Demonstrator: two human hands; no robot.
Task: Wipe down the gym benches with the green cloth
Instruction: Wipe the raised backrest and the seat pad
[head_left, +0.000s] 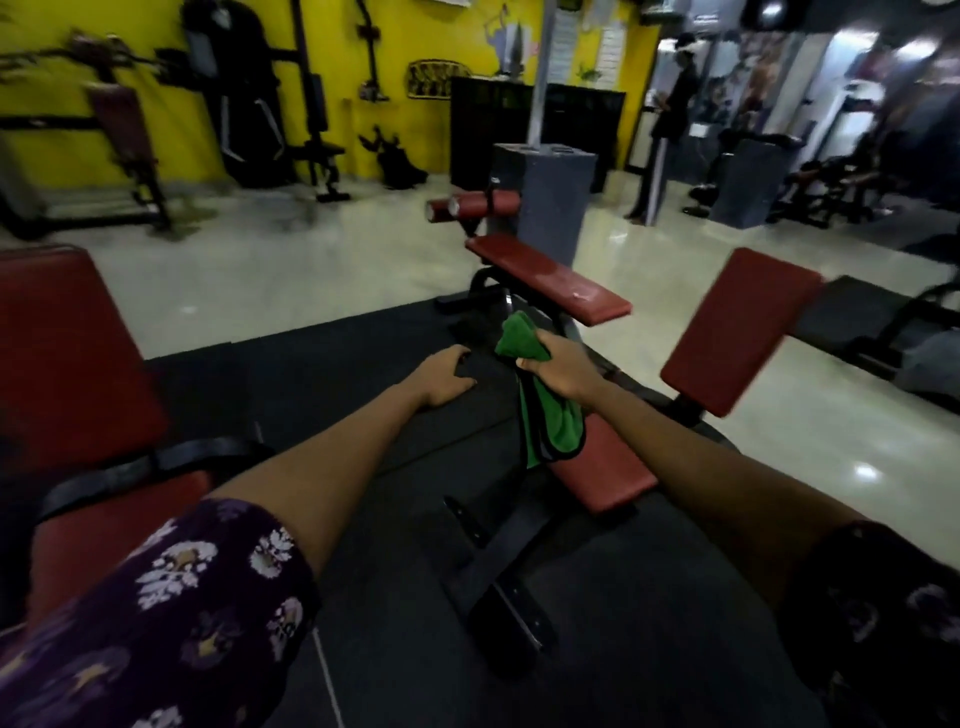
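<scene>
My right hand (558, 371) grips the green cloth (550, 415) in the air; the cloth bunches above my fist and hangs down below it. Under the hanging end lies the red seat pad of a bench (602, 467), whose raised red backrest (743, 327) stands to the right. My left hand (444, 376) hovers over the dark mat with loosely curled fingers and holds nothing. Farther off stands another red bench (545, 275) with two red roller pads (467, 205). A third red bench (67, 353) fills the left edge.
A black rubber mat (363, 415) covers the floor under the benches, with shiny pale tiles (291, 260) beyond. The black steel base of the near bench (498, 566) lies in front of me. A grey pillar block (550, 192) and a standing person (670, 119) are at the back.
</scene>
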